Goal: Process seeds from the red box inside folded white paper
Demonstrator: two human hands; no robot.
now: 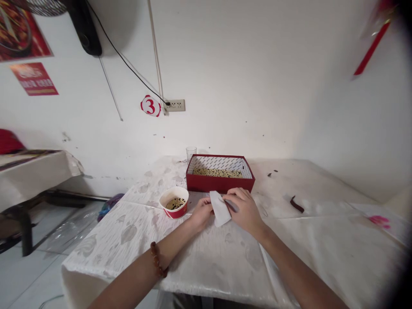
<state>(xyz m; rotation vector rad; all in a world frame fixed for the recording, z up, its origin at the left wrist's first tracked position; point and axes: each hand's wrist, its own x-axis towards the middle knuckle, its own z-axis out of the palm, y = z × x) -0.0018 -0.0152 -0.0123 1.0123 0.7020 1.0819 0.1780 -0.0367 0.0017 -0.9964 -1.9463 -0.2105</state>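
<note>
- Two-handed hold on the paper (220,209): pinched at its left edge by a curled left hand (202,213), held at its right edge by a looser, half-curled right hand (243,209).
- Best handled lightly: looks thin, so probably easy to crease or tear.
- Mind the tub (177,213) of grains (175,203), just left of the left hand, to avoid spilling.
- Leave finger room before the box (209,184), just beyond both hands.

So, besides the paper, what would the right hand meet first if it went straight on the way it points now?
Probably the red box, just ahead of the right hand, though depth is unclear.
</note>
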